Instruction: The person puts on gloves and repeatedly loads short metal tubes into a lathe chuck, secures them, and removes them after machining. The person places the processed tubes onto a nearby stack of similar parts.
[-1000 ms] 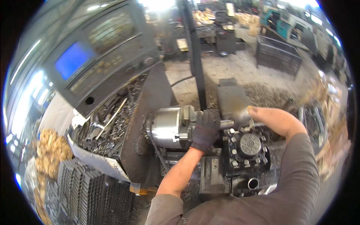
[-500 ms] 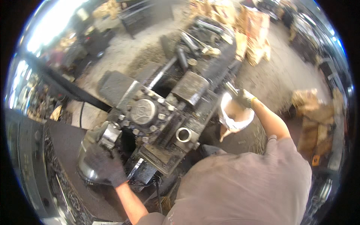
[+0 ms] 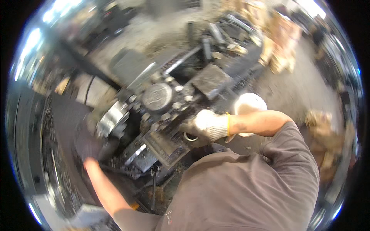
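A metalworking lathe fills the middle, with a round-topped tool post (image 3: 158, 96) ringed by bolts. Past its left side shows the shiny metal chuck (image 3: 112, 119). My left hand (image 3: 90, 144), in a dark glove, is beside the chuck; motion smears its fingers, and I cannot tell what it touches. My right hand (image 3: 208, 125), in a whitish glove with dirty fingers, is over the carriage. Its fingers and thumb curl round a hollow metal ring (image 3: 190, 136), partly covering it. Behind my right forearm stands a white-lined container (image 3: 250, 103).
Metal bars and tools lie on the lathe's far end (image 3: 231, 36). Brown paper sacks (image 3: 283, 42) stand on the floor beyond. More brown cardboard (image 3: 322, 127) sits at the right. A dark metal panel (image 3: 29, 134) edges the left side.
My right hand has moved left from the white-lined container to the ring; the metal cylinder it held is out of sight. My left hand has shifted up and left beside the chuck.
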`<move>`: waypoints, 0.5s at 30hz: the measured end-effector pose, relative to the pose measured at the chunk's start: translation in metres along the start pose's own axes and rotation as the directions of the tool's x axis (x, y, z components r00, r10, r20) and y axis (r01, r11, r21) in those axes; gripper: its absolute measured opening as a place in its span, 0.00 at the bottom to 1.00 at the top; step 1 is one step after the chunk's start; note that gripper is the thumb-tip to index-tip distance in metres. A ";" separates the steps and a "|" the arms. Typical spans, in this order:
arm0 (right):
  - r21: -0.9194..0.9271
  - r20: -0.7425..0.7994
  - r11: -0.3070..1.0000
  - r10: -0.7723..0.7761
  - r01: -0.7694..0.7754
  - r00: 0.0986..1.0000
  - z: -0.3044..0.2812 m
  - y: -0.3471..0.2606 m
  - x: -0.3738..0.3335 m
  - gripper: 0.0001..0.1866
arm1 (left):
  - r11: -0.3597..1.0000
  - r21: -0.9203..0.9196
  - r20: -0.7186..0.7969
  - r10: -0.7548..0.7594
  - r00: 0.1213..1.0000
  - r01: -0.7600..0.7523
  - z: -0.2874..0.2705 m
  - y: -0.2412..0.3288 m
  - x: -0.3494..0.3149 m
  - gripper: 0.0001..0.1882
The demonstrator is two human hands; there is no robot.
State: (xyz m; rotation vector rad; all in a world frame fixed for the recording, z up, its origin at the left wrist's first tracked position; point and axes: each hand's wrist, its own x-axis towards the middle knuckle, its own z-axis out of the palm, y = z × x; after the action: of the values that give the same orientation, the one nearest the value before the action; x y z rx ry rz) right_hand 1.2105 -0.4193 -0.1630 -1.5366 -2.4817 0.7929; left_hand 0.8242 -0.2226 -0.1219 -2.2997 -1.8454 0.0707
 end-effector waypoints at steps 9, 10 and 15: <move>-0.144 -0.136 0.898 -0.434 0.416 0.891 -0.166 0.003 0.093 0.17 | 0.848 -0.508 -0.489 -0.140 0.861 -0.151 0.060 0.034 -0.123 0.29; -0.286 -0.126 0.907 -0.356 0.309 0.926 -0.171 0.009 0.125 0.17 | 0.768 -0.635 -0.414 -0.245 0.877 -0.086 0.087 0.050 -0.152 0.20; -0.688 0.031 0.722 -0.077 0.077 0.997 -0.132 0.066 0.246 0.13 | -0.576 -0.818 0.424 -0.608 0.671 -0.005 0.202 0.074 -0.274 0.18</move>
State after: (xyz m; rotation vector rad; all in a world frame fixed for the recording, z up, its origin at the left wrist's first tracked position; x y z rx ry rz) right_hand 1.1933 -0.1358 -0.1243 -1.5649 -2.9973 -0.2151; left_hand 0.8028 -0.4803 -0.3561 -0.8563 -2.5085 -3.1354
